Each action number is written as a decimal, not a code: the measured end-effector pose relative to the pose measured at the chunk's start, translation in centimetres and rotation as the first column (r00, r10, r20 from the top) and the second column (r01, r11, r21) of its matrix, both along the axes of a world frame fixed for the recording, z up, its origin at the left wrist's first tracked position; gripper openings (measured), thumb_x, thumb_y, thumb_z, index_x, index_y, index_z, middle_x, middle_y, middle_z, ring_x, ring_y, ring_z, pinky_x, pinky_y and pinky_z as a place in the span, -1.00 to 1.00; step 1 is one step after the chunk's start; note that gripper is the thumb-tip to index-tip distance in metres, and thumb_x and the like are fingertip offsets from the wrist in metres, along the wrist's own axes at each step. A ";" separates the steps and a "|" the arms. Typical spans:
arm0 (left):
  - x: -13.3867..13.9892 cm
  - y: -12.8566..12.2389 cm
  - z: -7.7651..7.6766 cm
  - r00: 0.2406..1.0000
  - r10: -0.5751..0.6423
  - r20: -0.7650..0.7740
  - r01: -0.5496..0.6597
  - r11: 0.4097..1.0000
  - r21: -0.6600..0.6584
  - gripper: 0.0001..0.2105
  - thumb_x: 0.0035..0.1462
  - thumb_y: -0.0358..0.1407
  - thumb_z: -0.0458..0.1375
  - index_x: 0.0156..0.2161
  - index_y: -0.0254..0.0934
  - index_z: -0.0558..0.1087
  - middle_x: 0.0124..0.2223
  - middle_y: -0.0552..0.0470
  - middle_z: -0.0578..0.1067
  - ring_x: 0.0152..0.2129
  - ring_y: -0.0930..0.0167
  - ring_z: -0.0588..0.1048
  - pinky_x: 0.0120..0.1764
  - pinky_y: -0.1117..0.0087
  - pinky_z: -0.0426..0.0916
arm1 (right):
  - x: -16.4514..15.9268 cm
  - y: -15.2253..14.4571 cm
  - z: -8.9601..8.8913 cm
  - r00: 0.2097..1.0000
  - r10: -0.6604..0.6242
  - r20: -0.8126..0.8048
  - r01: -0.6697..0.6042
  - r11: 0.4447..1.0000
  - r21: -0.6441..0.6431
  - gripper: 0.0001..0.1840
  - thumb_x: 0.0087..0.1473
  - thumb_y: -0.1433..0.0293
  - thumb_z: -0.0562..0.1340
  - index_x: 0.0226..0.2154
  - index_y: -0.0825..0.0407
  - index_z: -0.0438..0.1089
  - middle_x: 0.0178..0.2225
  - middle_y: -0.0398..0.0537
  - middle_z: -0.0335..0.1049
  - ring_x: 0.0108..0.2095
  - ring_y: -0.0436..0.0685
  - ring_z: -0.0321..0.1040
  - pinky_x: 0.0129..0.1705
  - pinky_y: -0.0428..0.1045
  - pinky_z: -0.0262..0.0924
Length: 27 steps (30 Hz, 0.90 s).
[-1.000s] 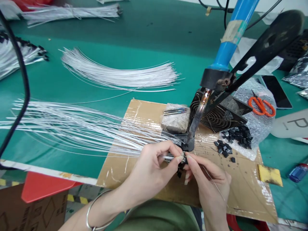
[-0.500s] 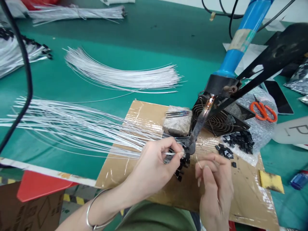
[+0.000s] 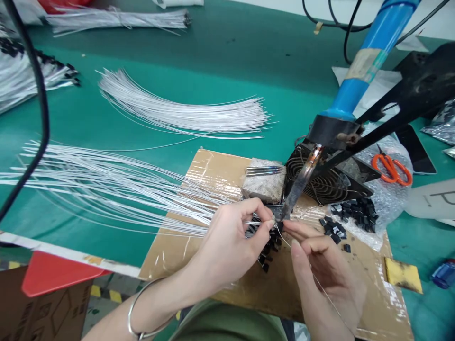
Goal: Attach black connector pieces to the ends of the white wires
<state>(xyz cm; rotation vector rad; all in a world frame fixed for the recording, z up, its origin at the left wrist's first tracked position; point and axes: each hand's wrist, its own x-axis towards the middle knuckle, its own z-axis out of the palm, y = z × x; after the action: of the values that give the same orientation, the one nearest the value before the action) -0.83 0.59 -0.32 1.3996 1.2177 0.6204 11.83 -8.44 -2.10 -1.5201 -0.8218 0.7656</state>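
A white wire (image 3: 254, 222) is pinched at its end by the left hand (image 3: 236, 239), thumb and index finger clamped together just beside the tip of the soldering iron (image 3: 350, 97). A fine strand (image 3: 330, 302), apparently solder, is held between the closed thumb and a finger of the right hand (image 3: 329, 274), its end led up to the same tip. A black piece (image 3: 280, 226) is set right under the iron's tip, next to the right index fingertip; whether it is touched by that finger cannot be told.

The step in hand is judged to be the soldering of the wire to the black piece. By that reading, a steady wire end and a small, careful feed of the strand are called for, with fingertips kept off the hot metal.

Of containers, little is shown. Loose black pieces (image 3: 357, 213) are borne on bubble wrap (image 3: 393, 208) to the right of the iron's tip; whether it is a sheet or a bag cannot be made out. A bottle (image 3: 432, 199) is placed farther right of the iron, its contents indiscernible. Silvery packets (image 3: 444, 121) are cut off by the frame, right of the iron, their contents hidden.
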 end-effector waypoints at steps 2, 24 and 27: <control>0.1 0.2 0.2 1.000 0.002 0.002 -0.002 1.000 -0.009 -0.84 0.15 -0.24 0.19 -0.40 -0.26 0.48 -0.30 -0.13 0.63 -0.28 0.16 0.60 -0.23 0.19 0.46 | 0.0 0.1 0.1 1.000 -0.011 -0.010 0.011 1.000 -0.010 -0.77 0.28 0.34 0.36 -0.42 -0.05 0.43 -0.01 0.03 0.68 0.04 0.18 0.62 0.05 0.04 0.51; 0.8 0.8 1.1 0.998 0.034 0.057 -0.034 0.999 0.011 -0.87 0.12 -0.27 0.18 -0.42 -0.25 0.47 -0.33 -0.08 0.61 -0.32 0.25 0.56 -0.35 0.29 0.31 | 0.3 0.9 0.9 0.995 -0.039 -0.087 0.039 0.999 -0.012 -0.77 0.26 0.35 0.39 -0.43 -0.05 0.43 0.00 -0.03 0.69 0.03 0.13 0.64 0.12 0.00 0.49; 0.7 0.8 1.1 0.997 0.031 0.065 -0.032 0.999 0.019 -0.87 0.12 -0.28 0.18 -0.42 -0.25 0.47 -0.33 -0.08 0.61 -0.32 0.25 0.56 -0.36 0.30 0.30 | 0.3 0.9 1.0 0.996 -0.039 -0.082 0.038 0.999 -0.015 -0.77 0.26 0.35 0.39 -0.43 -0.04 0.43 0.00 0.01 0.68 0.03 0.16 0.64 0.11 0.02 0.50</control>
<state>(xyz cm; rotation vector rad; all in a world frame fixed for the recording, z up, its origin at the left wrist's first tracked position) -0.09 1.37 0.78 1.3690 1.1871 0.6960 12.18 -7.54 -1.06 -1.5023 -0.7253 0.8021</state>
